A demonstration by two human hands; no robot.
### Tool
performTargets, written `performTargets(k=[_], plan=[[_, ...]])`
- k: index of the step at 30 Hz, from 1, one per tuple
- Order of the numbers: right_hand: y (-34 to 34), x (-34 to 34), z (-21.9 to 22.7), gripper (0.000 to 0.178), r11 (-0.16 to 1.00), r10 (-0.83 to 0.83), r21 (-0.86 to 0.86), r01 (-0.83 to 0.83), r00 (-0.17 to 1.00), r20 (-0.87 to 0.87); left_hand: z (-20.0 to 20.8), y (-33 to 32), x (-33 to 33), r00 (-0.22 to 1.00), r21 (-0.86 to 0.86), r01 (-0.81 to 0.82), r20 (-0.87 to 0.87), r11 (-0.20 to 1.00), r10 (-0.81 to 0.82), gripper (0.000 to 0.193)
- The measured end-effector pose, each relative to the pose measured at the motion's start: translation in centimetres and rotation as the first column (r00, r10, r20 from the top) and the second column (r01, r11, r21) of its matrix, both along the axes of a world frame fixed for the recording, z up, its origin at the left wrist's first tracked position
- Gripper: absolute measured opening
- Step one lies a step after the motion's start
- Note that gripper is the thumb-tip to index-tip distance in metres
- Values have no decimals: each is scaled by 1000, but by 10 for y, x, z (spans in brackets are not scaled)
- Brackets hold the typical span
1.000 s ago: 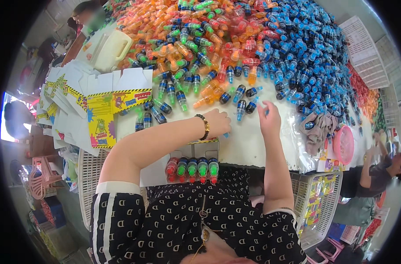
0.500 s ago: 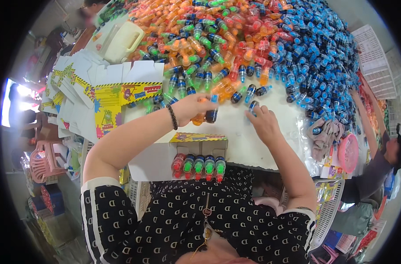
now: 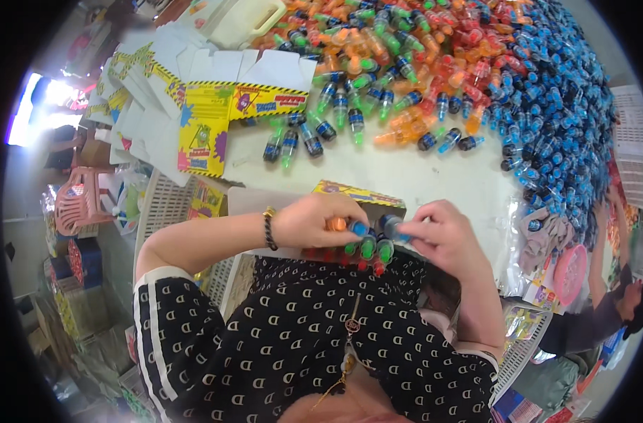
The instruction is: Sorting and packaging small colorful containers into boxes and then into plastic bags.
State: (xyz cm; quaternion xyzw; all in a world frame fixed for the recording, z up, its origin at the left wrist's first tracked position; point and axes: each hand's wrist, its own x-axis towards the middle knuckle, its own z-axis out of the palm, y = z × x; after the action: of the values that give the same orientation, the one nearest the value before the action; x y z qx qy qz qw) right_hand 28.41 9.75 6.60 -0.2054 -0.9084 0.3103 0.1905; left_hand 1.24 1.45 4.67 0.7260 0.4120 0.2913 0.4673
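An open carton with a yellow printed flap [image 3: 357,196] lies in front of my body. Small bottles with green caps [image 3: 367,247] stick out of it, with red ends showing below them. My left hand [image 3: 309,220] is over the carton's left side, closed around two small bottles, one with an orange cap [image 3: 335,224] and one with a blue cap [image 3: 358,229]. At the carton's right side my right hand [image 3: 448,236] pinches a small blue bottle [image 3: 392,227], slightly blurred. My fingers partly cover the bottles inside the carton.
Orange, red and green bottles [image 3: 406,63] and a big pile of blue bottles [image 3: 561,99] cover the far table. Flat yellow cartons [image 3: 205,123] lie at the left, near a cream jug [image 3: 247,20]. A pink basket [image 3: 570,273] and another person's arm [image 3: 600,247] are at the right.
Both hands have come back from the loose bottles to the carton, each bringing what it holds. The right hand has picked up its blue bottle. The view has shifted.
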Motion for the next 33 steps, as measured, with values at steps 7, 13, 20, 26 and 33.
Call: performTargets(k=[7, 13, 20, 26, 33], plan=[[-28, -38, -54, 38, 994, 105, -1, -106, 990, -92, -5, -7, -8, 949, 161, 114, -310, 980, -60, 25], [-30, -36, -79, 41, 997, 33, -62, -49, 968, -248, -15, -17, -12, 924, 343, 161, -382, 925, -20, 29], [-37, -40, -81, 40, 996, 72, -28, -87, 937, -343, -22, -31, -2, 806, 300, 157, -590, 941, 53, 26], [-26, -38, -80, 41, 978, 133, -129, -163, 967, -217, -18, -27, 4, 838, 212, 69, -543, 975, 58, 37], [-46, -39, -56, 47, 994, -42, -99, 52, 994, 101, -19, 0, 12, 837, -163, 84, -524, 983, -158, 43]])
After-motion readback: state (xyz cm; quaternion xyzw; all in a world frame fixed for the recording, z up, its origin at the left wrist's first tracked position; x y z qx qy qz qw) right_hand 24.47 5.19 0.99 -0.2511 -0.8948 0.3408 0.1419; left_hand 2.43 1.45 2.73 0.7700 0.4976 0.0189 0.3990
